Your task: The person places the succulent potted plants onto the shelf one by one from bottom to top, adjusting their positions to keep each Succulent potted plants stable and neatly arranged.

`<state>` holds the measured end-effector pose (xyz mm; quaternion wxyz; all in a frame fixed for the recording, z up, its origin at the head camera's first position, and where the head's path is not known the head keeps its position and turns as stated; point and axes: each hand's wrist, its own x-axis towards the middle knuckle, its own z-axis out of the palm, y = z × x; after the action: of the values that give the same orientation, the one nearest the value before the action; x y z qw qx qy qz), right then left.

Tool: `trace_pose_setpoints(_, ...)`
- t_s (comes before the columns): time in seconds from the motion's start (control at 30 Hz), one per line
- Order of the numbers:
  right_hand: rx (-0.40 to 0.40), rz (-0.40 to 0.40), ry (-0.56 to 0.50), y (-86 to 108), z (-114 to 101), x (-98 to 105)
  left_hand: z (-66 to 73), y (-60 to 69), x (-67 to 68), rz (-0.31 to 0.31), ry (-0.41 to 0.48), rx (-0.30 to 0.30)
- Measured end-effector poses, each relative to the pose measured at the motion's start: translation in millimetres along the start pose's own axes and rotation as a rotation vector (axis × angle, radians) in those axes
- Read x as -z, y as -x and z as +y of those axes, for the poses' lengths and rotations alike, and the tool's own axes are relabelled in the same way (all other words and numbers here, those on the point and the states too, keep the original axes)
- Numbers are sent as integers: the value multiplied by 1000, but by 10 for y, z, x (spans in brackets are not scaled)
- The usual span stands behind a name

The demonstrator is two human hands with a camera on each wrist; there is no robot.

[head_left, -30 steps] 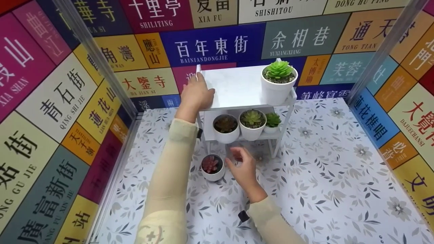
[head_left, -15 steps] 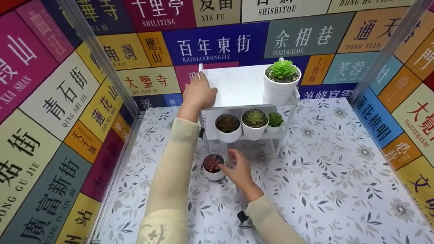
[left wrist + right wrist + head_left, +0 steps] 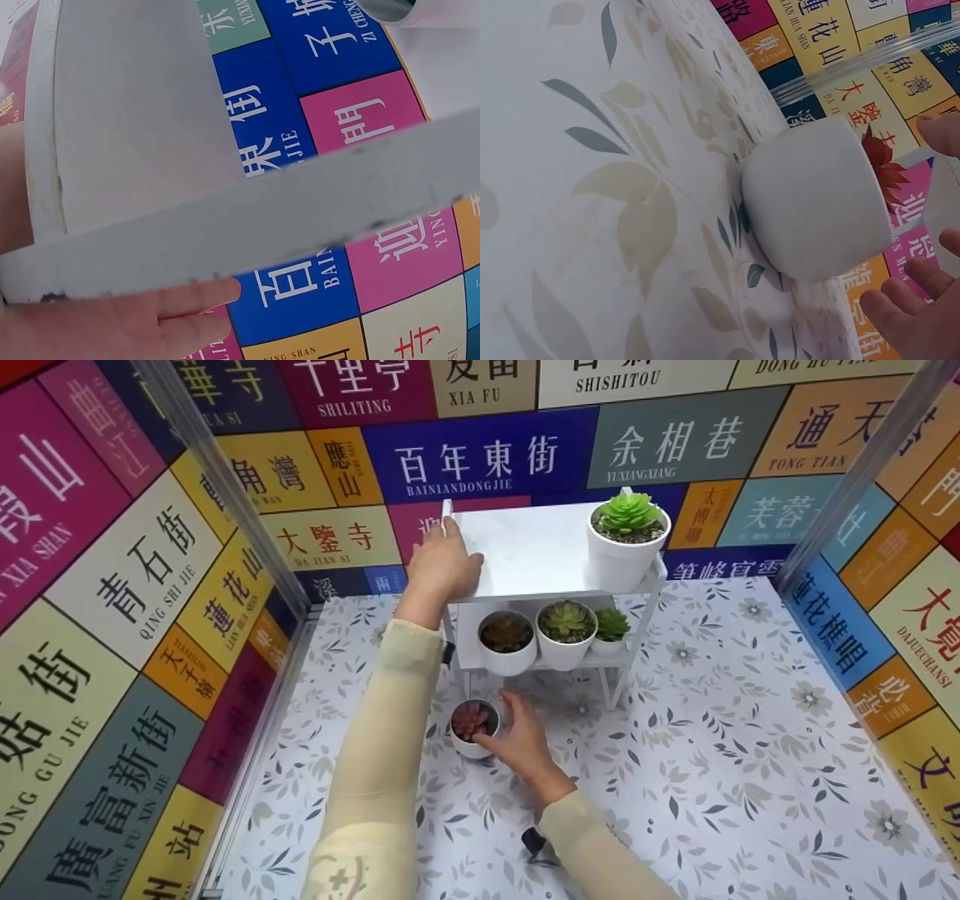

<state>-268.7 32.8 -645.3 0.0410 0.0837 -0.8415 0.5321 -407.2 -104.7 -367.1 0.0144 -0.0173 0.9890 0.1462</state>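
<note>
My left hand (image 3: 444, 570) grips the upper left end of a white two-tier shelf (image 3: 529, 544) in the head view. In the left wrist view its fingers lie on one side of the pale frame bar (image 3: 300, 214), and the thumb is mostly out of sight. A small white pot (image 3: 810, 202) with a red succulent (image 3: 469, 721) stands on the tabletop in front of the shelf's left leg. My right hand (image 3: 525, 742) is beside this pot with thumb and fingers spread. The right wrist view shows a gap between hand and pot.
A bright green succulent in a white pot (image 3: 622, 559) stands at the top tier's right end. The lower tier bears a brownish succulent pot (image 3: 508, 660), a green succulent pot (image 3: 568, 654) and a smaller green plant (image 3: 610, 624). Sign-printed walls (image 3: 480, 457) surround the floral tabletop (image 3: 750, 750).
My right hand has moved left to the red succulent's pot, its thumb now overlapping the pot's near side in the head view. The left hand keeps its hold on the shelf.
</note>
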Motion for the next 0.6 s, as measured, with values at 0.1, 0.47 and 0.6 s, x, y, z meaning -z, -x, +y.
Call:
trace_pose_setpoints(0.1,-13,-17,13,-4,49,-27,3,-4,8,-3,-3,0)
trace_pose_setpoints(0.47,-41,-39,-37,2,152,-116,-3,-1,5,5,2,-8)
trace_pose_setpoints(0.6,-52,-40,-26,8,180,-159,-6,5,5,8,-4,-7)
